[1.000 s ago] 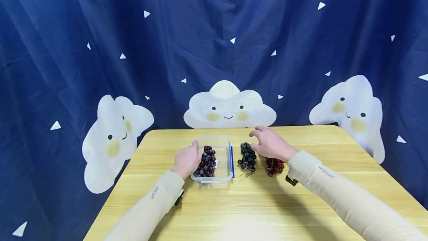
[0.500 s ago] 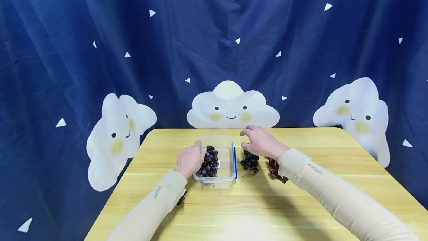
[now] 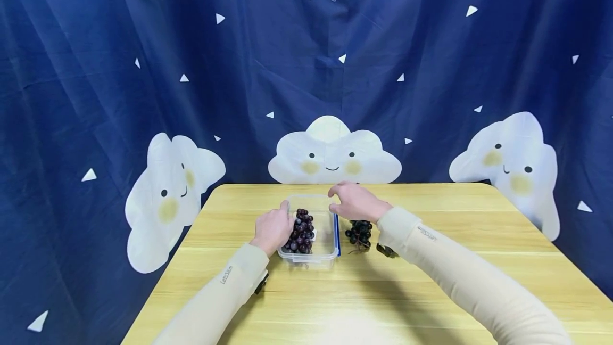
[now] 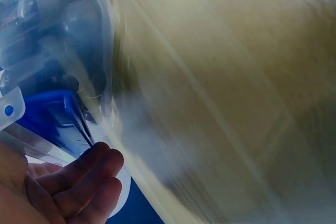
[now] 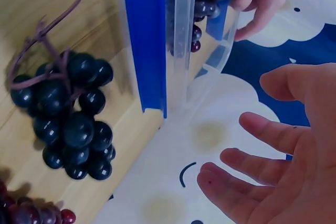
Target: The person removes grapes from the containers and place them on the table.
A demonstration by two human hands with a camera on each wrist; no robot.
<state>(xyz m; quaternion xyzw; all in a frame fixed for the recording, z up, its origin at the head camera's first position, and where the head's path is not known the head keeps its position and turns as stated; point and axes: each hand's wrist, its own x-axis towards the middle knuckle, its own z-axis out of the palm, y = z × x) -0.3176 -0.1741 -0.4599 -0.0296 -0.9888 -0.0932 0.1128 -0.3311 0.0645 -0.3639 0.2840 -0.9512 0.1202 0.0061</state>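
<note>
clear rectangular plastic box [image 3: 325, 234] is being gripped at its left wall by the left hand [image 3: 272, 228]; the right hand [image 3: 358, 203] is hovering, loosely spread, near its right rim; round dark-purple grapes [image 3: 300, 232] are lying inside, round black grapes [image 3: 360, 232] beside it on the pale wooden table [image 3: 297, 297].

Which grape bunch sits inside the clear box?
The purple bunch, beside the left hand; the black bunch and red bunch lie outside on the table.
</note>
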